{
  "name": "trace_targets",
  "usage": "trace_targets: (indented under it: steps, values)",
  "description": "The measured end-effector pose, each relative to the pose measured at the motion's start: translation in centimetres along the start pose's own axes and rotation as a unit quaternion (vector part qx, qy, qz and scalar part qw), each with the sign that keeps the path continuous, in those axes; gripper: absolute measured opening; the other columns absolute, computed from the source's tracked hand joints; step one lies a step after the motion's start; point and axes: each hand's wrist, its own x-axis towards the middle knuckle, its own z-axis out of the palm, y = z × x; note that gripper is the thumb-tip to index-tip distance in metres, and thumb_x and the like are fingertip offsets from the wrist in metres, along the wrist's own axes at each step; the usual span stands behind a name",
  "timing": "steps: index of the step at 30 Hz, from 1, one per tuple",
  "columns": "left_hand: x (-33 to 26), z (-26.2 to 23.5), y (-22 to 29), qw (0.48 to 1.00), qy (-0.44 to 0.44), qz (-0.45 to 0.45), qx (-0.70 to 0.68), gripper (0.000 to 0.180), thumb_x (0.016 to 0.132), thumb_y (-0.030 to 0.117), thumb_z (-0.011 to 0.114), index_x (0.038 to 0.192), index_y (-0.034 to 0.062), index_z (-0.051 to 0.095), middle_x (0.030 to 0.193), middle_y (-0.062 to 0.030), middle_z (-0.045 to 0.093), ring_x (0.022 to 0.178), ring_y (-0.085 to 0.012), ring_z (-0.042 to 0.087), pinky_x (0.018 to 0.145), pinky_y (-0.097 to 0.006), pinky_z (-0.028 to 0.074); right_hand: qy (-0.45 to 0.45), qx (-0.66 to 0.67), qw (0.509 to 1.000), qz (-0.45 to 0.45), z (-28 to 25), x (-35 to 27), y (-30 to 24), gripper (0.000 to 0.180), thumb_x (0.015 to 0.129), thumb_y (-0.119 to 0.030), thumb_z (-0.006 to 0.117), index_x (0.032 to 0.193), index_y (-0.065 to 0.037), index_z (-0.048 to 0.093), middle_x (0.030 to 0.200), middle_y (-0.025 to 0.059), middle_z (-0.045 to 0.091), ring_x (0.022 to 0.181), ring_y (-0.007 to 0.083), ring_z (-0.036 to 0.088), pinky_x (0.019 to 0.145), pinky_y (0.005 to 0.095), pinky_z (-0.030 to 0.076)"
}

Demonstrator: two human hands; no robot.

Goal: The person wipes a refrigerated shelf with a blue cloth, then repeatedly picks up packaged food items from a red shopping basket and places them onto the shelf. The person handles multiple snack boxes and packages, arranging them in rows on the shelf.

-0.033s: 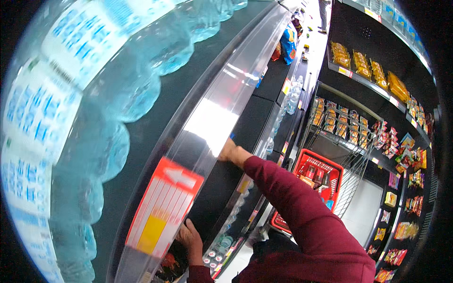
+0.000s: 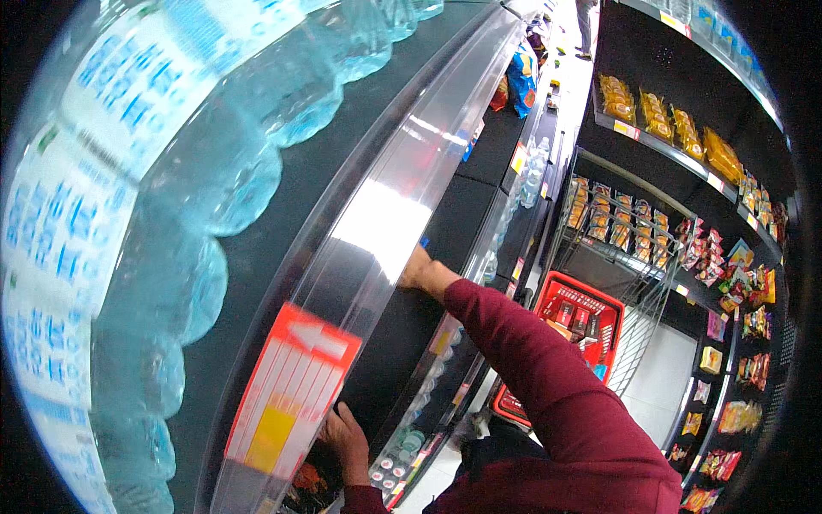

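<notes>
My right hand (image 2: 417, 267), in a dark red sleeve, reaches over a black shelf (image 2: 390, 351). Its fingers are partly hidden behind the clear price strip (image 2: 377, 218), and a small blue bit (image 2: 425, 243) shows beside them. Lower down, my left hand (image 2: 347, 435) rests at the shelf, thumb raised. A dark package with orange-red patches (image 2: 315, 481) lies close to it; whether the fingers grip it is hidden by the strip. A red, white and yellow price label (image 2: 287, 390) sits in the strip.
Large clear water bottles (image 2: 210, 188) line the upper shelf at left. A metal shopping cart (image 2: 642, 343) with a red basket (image 2: 618, 321) holding boxes stands at right. Beyond it are shelves of packaged snacks (image 2: 655, 116). A person's legs (image 2: 586, 30) show far down the aisle.
The near bottles and the price label sit slightly lower and further left in the picture. Both hands stay almost where they were.
</notes>
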Motion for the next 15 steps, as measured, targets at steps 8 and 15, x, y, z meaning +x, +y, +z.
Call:
trace_targets:
  steps: [8,15]
  values:
    - [0.3,0.3,1.8,0.994,-0.039,-0.009,0.1,0.048,0.112,0.024,0.043,0.156,0.0074,0.046,0.167,-0.0138,0.036,0.153,-0.0375,0.032,0.124,-0.057,0.019,0.066,-0.231,0.964,0.114,-2.0,4.5,13.3,0.061,0.107,-0.054,0.044,0.158,-0.023,0.05,0.169,0.0088,0.039,0.158,0.0326,0.03,0.128,0.0593,0.018]
    - [-0.1,0.3,1.2,0.996,-0.004,0.041,0.078,0.051,0.11,0.026,0.044,0.156,0.0064,0.045,0.16,-0.0219,0.042,0.152,-0.0429,0.031,0.124,-0.058,0.017,0.077,-0.293,0.919,0.251,-3.7,1.0,9.3,0.063,0.104,-0.053,0.052,0.151,-0.011,0.056,0.159,0.0183,0.048,0.14,0.0355,0.045,0.116,0.0606,0.034]
